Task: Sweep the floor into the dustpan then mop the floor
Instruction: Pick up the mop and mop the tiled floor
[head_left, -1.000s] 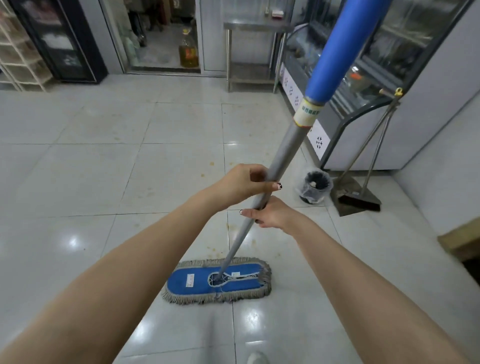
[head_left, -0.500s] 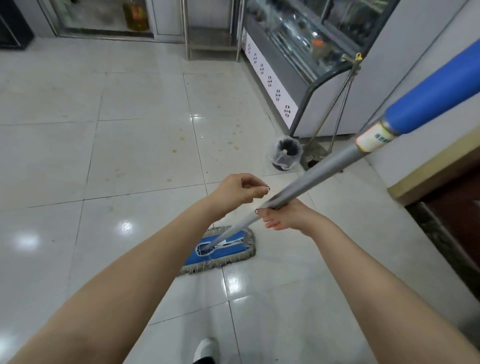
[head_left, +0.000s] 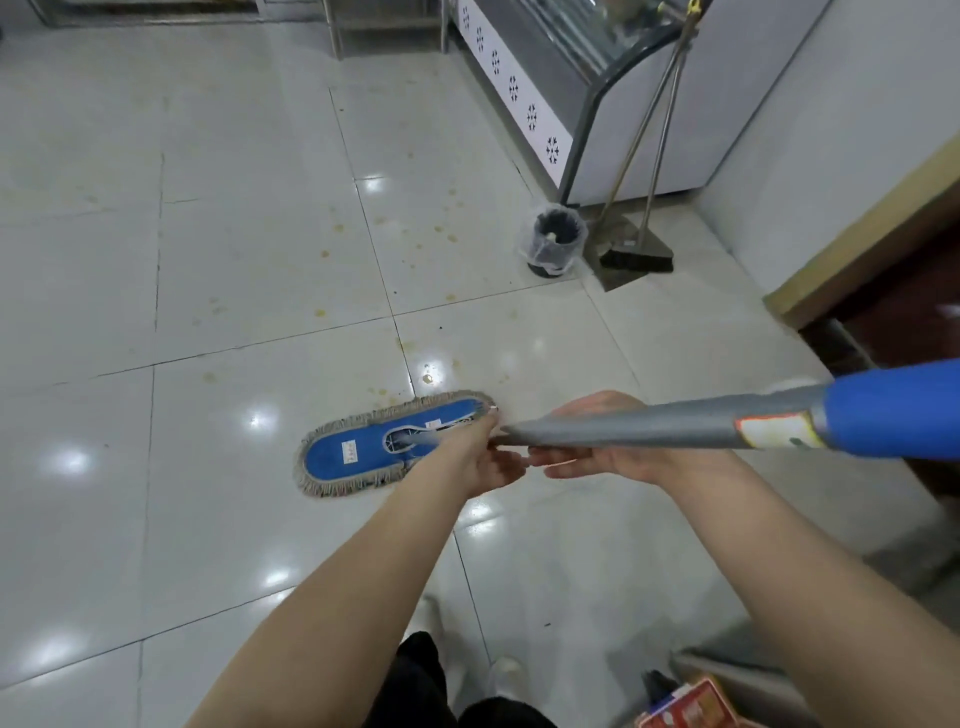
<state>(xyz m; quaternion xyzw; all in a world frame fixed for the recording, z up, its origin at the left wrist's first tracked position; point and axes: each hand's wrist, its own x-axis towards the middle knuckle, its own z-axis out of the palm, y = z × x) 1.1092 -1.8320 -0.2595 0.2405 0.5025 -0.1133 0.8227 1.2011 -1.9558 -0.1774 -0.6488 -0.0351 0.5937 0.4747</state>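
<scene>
A flat blue mop head (head_left: 371, 448) with a grey fringe lies on the white tiled floor (head_left: 234, 270) in front of me. Its grey handle (head_left: 649, 426) with a blue foam grip (head_left: 898, 410) runs to the right across the view. My left hand (head_left: 480, 457) and my right hand (head_left: 602, 441) both hold the grey handle near its lower end. Yellowish stains (head_left: 436, 228) dot the tiles beyond the mop. The broom and dustpan (head_left: 631, 254) stand against the display case at the back right.
A small black bin (head_left: 553, 241) lined with a clear bag stands beside the dustpan. A glass display case (head_left: 545, 78) runs along the back right. A wall with a dark doorway (head_left: 893, 312) is at right. My feet and a red package (head_left: 685, 701) show at the bottom.
The view has tilted down and turned right. The handle has swung from upright to nearly level, pointing right. The mop head has slid left and turned at an angle.
</scene>
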